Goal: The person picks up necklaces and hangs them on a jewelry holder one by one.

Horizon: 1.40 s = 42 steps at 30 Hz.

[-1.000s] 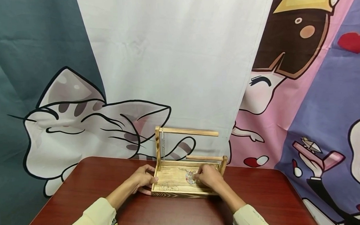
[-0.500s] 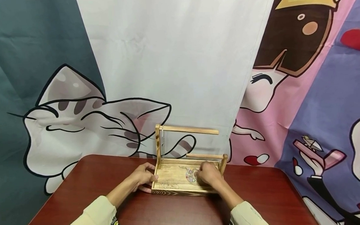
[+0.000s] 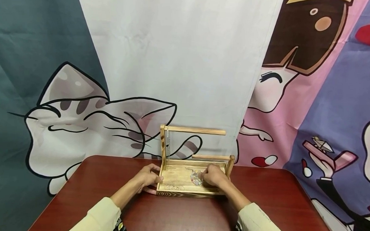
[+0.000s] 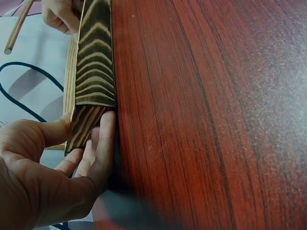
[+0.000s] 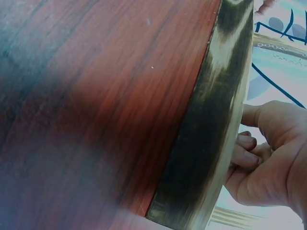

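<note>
A wooden jewelry stand [image 3: 175, 174] has a shallow tray base, a raised rod on the left post and a lower rod at the back right. My left hand [image 3: 149, 179] grips the tray's left end; in the left wrist view its thumb lies at the rim and its fingers at the outer side and bottom. My right hand [image 3: 214, 176] reaches into the tray with curled fingers, beside a small tangle of colourful jewelry [image 3: 196, 178]. The near wall hides its fingertips in the right wrist view, so I cannot tell whether they pinch anything.
A thin chain [image 3: 168, 143] hangs from the upper rod near the left post. Fine looped lines [image 3: 174, 187] show at the tray's front left. The stand rests on a reddish-brown table [image 3: 183, 215]. Behind it hangs a cartoon-printed curtain [image 3: 185, 60].
The head view has tilted slightly, so the scene sits a little higher. My left hand keeps its grip on the tray. My right hand shifts only slightly beside the colourful jewelry.
</note>
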Tool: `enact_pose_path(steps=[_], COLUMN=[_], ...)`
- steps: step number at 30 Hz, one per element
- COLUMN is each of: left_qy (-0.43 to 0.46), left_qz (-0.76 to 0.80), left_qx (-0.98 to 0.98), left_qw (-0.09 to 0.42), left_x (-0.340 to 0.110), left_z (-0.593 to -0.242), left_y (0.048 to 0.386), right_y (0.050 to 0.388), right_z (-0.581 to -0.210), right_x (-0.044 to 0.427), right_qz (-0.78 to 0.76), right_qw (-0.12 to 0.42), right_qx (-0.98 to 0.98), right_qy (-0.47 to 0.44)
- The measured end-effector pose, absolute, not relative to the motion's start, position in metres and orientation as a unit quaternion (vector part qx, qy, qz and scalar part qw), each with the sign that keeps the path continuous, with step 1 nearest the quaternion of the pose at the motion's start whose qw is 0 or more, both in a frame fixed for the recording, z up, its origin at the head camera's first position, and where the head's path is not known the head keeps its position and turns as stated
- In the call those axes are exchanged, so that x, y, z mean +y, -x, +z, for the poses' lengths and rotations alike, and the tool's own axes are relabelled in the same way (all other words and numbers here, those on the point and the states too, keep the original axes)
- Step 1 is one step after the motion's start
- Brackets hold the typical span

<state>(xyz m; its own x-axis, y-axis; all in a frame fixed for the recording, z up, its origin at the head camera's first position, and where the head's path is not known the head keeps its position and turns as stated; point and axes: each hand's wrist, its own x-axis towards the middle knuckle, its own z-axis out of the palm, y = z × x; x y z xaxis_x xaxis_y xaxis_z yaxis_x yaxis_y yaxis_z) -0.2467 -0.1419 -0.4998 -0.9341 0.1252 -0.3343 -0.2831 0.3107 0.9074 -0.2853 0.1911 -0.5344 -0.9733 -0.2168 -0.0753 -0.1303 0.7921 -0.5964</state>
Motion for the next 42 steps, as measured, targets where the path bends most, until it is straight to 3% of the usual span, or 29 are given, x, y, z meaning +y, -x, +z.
enact_pose_path(steps=[6, 14, 27, 42], left_qy=[0.05, 0.051, 0.051, 0.05], left_qz=[0.583, 0.583, 0.586, 0.589], left_qx=[0.792, 0.791, 0.788, 0.786], left_qw=[0.175, 0.178, 0.18, 0.182], left_x=[-0.142, -0.141, -0.142, -0.143], left_z=[-0.498, -0.498, -0.497, -0.501], left_y=[0.248, 0.249, 0.247, 0.248], right_y=[0.284, 0.254, 0.258, 0.246], right_z=[-0.532, -0.481, -0.478, -0.463], right_x=[0.196, 0.186, 0.198, 0.199], right_qz=[-0.332, -0.442, -0.556, -0.588], right_qw=[0.112, 0.234, 0.315, 0.306], right_qx=[0.931, 0.865, 0.766, 0.746], right_qy=[0.103, 0.029, 0.072, 0.063])
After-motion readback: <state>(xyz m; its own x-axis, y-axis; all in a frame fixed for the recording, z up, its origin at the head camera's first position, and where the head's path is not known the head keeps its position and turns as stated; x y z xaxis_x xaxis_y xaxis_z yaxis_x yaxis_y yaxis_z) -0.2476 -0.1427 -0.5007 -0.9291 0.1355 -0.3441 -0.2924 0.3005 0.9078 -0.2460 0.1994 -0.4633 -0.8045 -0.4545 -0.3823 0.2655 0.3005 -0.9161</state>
